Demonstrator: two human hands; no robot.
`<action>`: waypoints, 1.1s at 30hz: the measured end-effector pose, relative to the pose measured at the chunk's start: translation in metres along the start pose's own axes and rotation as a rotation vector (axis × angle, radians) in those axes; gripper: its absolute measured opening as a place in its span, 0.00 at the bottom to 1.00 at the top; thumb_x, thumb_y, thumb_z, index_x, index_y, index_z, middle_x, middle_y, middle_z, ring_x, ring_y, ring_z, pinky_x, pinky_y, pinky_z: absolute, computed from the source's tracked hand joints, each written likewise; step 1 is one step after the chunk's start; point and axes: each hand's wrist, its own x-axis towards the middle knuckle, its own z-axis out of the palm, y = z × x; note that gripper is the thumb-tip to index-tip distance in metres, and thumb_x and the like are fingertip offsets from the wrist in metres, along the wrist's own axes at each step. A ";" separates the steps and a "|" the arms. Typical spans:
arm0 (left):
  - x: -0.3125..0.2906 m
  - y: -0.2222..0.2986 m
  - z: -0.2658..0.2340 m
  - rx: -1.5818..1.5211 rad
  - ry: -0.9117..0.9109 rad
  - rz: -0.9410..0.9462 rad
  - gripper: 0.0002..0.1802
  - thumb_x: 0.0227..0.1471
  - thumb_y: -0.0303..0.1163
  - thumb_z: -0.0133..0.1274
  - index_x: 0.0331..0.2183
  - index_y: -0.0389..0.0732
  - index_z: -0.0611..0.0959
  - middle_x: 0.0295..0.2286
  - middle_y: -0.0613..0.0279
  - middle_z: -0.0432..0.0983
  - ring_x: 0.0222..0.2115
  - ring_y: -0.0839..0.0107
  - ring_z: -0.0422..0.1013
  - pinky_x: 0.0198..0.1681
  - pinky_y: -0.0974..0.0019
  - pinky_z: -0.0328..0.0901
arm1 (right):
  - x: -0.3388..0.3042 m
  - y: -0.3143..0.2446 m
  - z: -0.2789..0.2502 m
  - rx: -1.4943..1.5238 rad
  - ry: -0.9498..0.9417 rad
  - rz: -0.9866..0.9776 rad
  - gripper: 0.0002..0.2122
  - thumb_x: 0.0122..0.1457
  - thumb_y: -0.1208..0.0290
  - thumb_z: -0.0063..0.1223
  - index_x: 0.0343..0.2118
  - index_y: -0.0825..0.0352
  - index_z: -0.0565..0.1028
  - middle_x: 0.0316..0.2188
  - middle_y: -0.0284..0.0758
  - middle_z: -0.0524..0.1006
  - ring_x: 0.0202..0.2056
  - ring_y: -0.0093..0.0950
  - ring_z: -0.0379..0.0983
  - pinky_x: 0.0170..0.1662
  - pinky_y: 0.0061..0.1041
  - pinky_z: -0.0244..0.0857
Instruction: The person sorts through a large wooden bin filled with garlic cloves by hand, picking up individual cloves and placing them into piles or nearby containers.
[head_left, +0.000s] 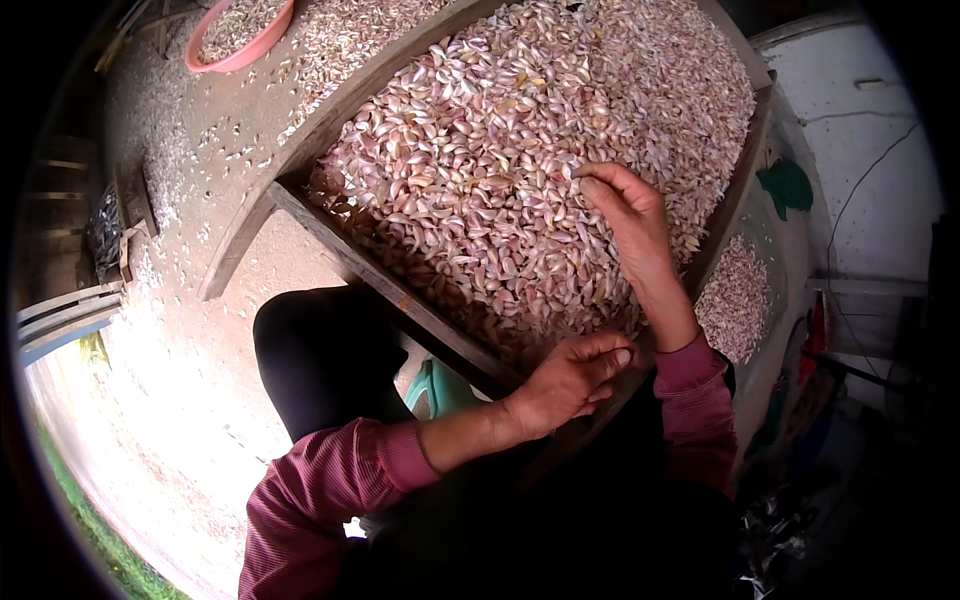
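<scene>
A large heap of pinkish-white garlic cloves [500,150] fills a wooden tray [400,302] with raised sides in front of me. Over the right part of the heap, my right hand [635,215] reaches in from the near right side. Its thumb and forefinger are pinched together at the cloves' surface; what is between them, if anything, is too small to tell. My left hand [572,385] is at the tray's near corner, fingers curled and thumb pressed against them. Whatever the left fingers hold is hidden.
A pink basin [243,58] of cloves stands at the far left, beside more cloves spread on the floor. Another small clove pile [735,300] lies right of the tray. Something pale green [440,388] shows below the tray near my knee [320,350].
</scene>
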 end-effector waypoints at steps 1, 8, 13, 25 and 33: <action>-0.002 0.000 0.001 0.007 -0.004 -0.015 0.12 0.65 0.37 0.45 0.42 0.40 0.78 0.17 0.74 0.59 0.17 0.85 0.54 0.17 0.79 0.50 | 0.008 0.006 0.003 0.008 0.028 -0.035 0.08 0.58 0.79 0.54 0.41 0.68 0.78 0.34 0.25 0.78 0.34 0.13 0.69 0.40 0.13 0.63; -0.012 -0.008 0.006 0.023 -0.184 0.113 0.09 0.64 0.33 0.44 0.39 0.41 0.78 0.17 0.76 0.59 0.16 0.86 0.55 0.19 0.79 0.52 | 0.017 0.016 0.082 -0.911 -0.288 -0.741 0.29 0.50 0.61 0.65 0.54 0.64 0.68 0.59 0.39 0.62 0.61 0.39 0.54 0.64 0.47 0.49; -0.013 -0.008 0.007 0.004 -0.191 0.076 0.09 0.64 0.31 0.46 0.39 0.40 0.79 0.17 0.76 0.59 0.17 0.86 0.55 0.20 0.78 0.52 | 0.063 0.031 0.116 -1.037 -0.445 -0.919 0.28 0.52 0.56 0.62 0.57 0.51 0.68 0.64 0.33 0.57 0.67 0.40 0.44 0.67 0.53 0.36; -0.014 -0.012 0.004 -0.077 -0.091 0.071 0.07 0.63 0.31 0.47 0.40 0.42 0.78 0.21 0.76 0.62 0.20 0.86 0.56 0.22 0.78 0.52 | 0.171 0.058 -0.033 -1.416 0.143 -0.415 0.25 0.64 0.51 0.43 0.63 0.45 0.60 0.67 0.32 0.54 0.66 0.49 0.45 0.64 0.60 0.33; -0.014 -0.026 0.001 -0.061 -0.086 0.092 0.08 0.63 0.33 0.47 0.40 0.42 0.78 0.21 0.77 0.62 0.22 0.86 0.57 0.25 0.79 0.53 | 0.147 0.067 -0.043 -1.118 0.067 -0.196 0.30 0.64 0.42 0.32 0.66 0.50 0.54 0.68 0.43 0.50 0.66 0.54 0.42 0.66 0.53 0.30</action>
